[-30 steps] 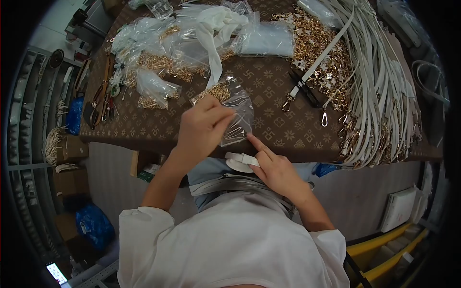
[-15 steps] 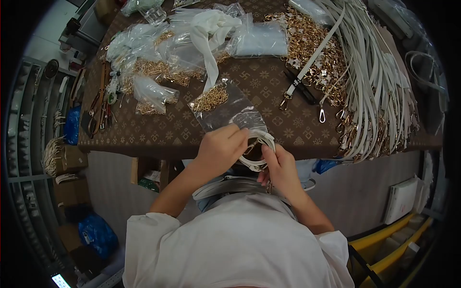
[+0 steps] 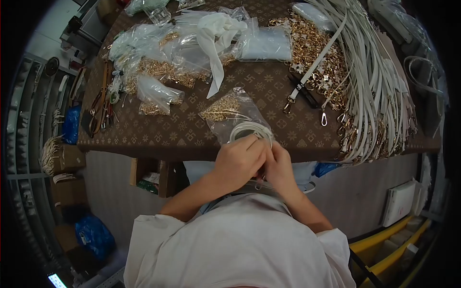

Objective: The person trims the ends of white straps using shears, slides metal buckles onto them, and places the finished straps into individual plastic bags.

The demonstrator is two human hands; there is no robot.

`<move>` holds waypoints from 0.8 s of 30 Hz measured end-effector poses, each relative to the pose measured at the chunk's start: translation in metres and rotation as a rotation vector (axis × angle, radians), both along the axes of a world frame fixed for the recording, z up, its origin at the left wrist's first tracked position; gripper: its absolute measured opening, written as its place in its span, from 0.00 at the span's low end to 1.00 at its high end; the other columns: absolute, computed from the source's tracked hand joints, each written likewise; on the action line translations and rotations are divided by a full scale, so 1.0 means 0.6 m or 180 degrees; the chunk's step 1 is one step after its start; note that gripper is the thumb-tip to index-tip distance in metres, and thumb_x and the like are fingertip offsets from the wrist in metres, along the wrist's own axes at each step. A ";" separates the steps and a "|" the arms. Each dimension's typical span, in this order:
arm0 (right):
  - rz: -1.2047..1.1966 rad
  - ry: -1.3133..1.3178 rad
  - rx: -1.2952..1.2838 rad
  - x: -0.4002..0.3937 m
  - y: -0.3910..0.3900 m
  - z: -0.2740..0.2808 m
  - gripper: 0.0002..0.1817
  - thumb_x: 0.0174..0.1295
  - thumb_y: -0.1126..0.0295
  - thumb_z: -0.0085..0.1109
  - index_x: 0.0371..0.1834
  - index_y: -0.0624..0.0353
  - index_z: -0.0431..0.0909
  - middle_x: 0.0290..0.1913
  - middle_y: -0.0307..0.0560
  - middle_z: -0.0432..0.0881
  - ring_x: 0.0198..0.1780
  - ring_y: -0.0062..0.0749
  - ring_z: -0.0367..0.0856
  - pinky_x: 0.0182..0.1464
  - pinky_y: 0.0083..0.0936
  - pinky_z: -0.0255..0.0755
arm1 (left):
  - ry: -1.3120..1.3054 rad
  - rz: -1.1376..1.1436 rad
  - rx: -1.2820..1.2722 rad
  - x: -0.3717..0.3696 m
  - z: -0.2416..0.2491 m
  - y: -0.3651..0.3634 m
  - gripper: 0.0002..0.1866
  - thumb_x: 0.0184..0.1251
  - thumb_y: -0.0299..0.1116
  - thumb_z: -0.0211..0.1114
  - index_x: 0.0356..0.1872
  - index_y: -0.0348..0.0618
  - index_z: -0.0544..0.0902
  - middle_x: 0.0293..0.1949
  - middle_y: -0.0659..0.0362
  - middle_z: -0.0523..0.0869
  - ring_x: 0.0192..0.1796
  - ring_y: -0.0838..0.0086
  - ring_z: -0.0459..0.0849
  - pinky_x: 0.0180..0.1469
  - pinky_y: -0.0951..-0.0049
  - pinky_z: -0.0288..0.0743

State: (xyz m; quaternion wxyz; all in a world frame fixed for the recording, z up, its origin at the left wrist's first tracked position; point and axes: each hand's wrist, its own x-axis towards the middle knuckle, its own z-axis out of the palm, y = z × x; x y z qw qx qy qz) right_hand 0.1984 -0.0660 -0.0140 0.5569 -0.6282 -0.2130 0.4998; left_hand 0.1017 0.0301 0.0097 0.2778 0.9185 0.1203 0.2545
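At the table's front edge a coiled white strap [image 3: 250, 127] is pinched between my two hands, its loops standing up beyond my fingers. My left hand [image 3: 240, 162] closes on the near left side of the coil. My right hand [image 3: 280, 168] is closed on its right side, the fingertips meeting those of the left. A metal clasp [image 3: 260, 184] hangs below my fingers. Just behind the coil lies a clear plastic bag [image 3: 247, 103] with gold chain [image 3: 222, 109] in it. My fingers hide the near part of the coil.
Many white straps with clasps [image 3: 372, 96] are heaped at the right beside a pile of gold hardware [image 3: 326, 62]. A black-handled tool [image 3: 302, 90] lies near it. Plastic bags [image 3: 165, 48] and a white cloth [image 3: 216, 38] cover the back left; scissors [image 3: 101, 105] lie far left.
The coil has moved slightly up and left, over the bag's near edge. My left hand has shifted down and right from the coil's far left side to its near side, closer to my right hand.
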 end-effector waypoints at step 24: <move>-0.0897 -0.0232 0.0964 -0.011 -0.015 0.000 0.17 0.65 0.74 0.50 0.55 0.68 0.62 0.40 0.46 0.76 0.29 0.21 0.78 0.29 0.15 0.75 | -0.1678 0.0834 -0.6050 0.005 -0.041 -0.018 0.16 0.68 0.34 0.57 0.52 0.35 0.73 0.48 0.55 0.81 0.47 0.72 0.81 0.49 0.69 0.76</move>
